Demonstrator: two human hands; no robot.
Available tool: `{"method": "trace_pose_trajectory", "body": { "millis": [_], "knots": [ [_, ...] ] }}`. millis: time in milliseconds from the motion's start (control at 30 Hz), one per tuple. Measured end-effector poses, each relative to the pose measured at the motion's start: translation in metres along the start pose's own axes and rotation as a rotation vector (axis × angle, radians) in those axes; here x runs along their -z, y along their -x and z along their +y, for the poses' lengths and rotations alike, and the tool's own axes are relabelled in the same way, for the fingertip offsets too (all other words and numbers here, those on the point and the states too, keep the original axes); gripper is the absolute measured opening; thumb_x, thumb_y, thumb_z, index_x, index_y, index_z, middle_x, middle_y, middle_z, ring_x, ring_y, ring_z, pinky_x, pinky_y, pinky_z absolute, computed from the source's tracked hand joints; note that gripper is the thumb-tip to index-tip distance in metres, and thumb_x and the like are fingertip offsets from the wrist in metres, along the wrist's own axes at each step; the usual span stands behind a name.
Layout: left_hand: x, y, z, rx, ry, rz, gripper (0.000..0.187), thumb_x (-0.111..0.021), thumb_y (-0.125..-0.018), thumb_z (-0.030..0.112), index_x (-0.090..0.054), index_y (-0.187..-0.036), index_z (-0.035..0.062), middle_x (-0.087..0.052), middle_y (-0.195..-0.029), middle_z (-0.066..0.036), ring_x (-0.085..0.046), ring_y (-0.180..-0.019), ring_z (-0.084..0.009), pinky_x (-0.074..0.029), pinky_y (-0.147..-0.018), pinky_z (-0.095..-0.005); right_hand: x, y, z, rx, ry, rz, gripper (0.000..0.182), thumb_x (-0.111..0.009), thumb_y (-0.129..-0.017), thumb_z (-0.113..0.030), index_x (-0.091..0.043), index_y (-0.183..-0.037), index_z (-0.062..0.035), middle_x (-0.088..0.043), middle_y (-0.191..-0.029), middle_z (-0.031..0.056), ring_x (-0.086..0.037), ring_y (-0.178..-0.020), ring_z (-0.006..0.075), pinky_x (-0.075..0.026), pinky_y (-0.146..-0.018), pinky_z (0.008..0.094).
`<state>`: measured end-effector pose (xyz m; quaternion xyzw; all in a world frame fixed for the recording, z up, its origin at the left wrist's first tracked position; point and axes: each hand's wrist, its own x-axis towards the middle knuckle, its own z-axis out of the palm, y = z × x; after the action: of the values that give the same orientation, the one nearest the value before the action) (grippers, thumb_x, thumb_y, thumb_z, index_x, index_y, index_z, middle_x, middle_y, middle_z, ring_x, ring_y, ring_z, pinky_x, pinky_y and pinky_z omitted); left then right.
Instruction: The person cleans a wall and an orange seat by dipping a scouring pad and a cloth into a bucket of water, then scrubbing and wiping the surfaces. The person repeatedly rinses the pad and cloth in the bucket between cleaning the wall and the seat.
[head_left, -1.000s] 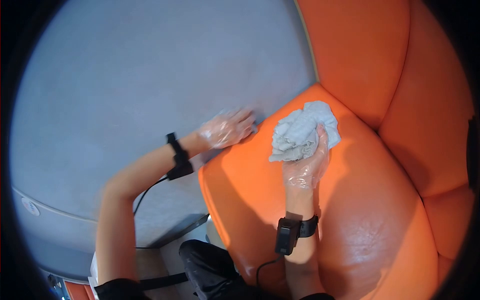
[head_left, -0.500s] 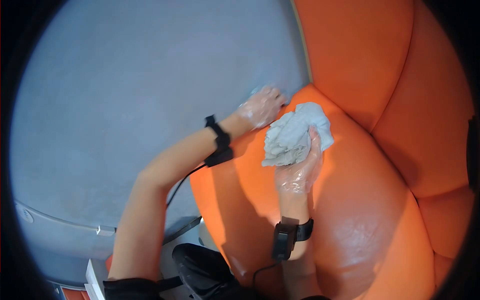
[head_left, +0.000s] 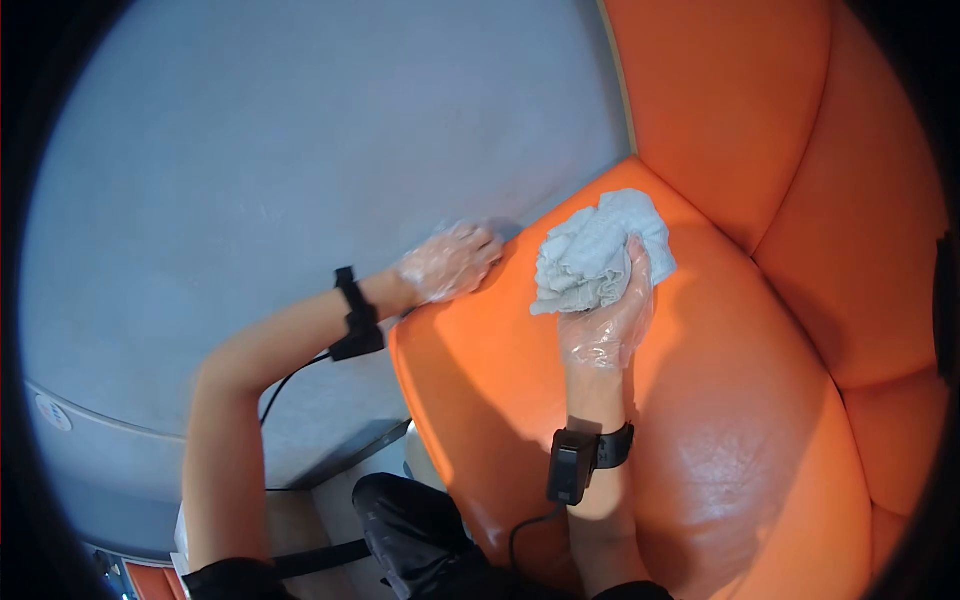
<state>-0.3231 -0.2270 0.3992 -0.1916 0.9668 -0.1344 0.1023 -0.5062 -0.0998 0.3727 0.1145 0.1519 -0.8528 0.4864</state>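
Observation:
A crumpled white cloth (head_left: 600,250) is bunched up over the orange seat cushion (head_left: 490,370). My right hand (head_left: 605,325), in a clear plastic glove, is closed on its lower right part, thumb on top. Farther left, my left hand (head_left: 452,262), also gloved, lies back upward at the border between the cushion and the grey surface (head_left: 300,180). Its fingers are bent, slightly apart, with no object visible in them; the fingertips are partly hidden.
Orange padded panels (head_left: 720,110) rise behind and to the right of the cushion. Black wrist devices with cables sit on both forearms. A dark-clothed knee (head_left: 410,530) shows at the bottom, beside the cushion's near edge. A round sticker (head_left: 53,412) is at far left.
My left hand has moved left and toward me along the cushion's edge, away from the cloth. My right hand and the cloth have shifted slightly up and right in view.

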Motion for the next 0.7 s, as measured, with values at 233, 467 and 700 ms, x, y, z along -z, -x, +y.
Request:
{"method": "trace_pose_trajectory", "body": {
  "millis": [233, 467, 700],
  "knots": [
    [-0.004, -0.067, -0.005, -0.102, -0.110, 0.115, 0.022, -0.052, -0.089, 0.015, -0.055, -0.108, 0.0051, -0.054, -0.100, -0.013, -0.056, -0.094, -0.0302, -0.046, -0.084, -0.0389, 0.003, -0.004, 0.003, -0.016, 0.013, -0.083, 0.043, -0.057, -0.093, -0.030, -0.052, -0.126, -0.0025, -0.059, -0.122, 0.0091, -0.059, -0.109, 0.0244, -0.052, -0.087, 0.0410],
    [0.000, -0.047, 0.010, -0.068, -0.068, 0.305, 0.020, -0.054, -0.089, 0.016, -0.055, -0.107, 0.0052, -0.055, -0.096, -0.012, -0.056, -0.097, -0.0292, -0.047, -0.086, -0.0388, -0.013, 0.010, -0.005, -0.032, 0.077, -0.053, 0.044, -0.057, -0.094, -0.029, -0.052, -0.126, -0.0002, -0.059, -0.119, 0.0103, -0.060, -0.106, 0.0248, -0.052, -0.086, 0.0402],
    [-0.035, 0.102, 0.037, 0.311, 0.103, 0.205, 0.017, -0.057, -0.089, 0.016, -0.057, -0.102, 0.0052, -0.057, -0.100, -0.014, -0.056, -0.095, -0.0326, -0.049, -0.082, -0.0422, 0.015, -0.009, 0.003, -0.067, 0.137, -0.195, 0.049, -0.056, -0.094, -0.033, -0.048, -0.132, -0.0034, -0.056, -0.125, 0.0082, -0.057, -0.110, 0.0244, -0.050, -0.089, 0.0422]
  ]
}}
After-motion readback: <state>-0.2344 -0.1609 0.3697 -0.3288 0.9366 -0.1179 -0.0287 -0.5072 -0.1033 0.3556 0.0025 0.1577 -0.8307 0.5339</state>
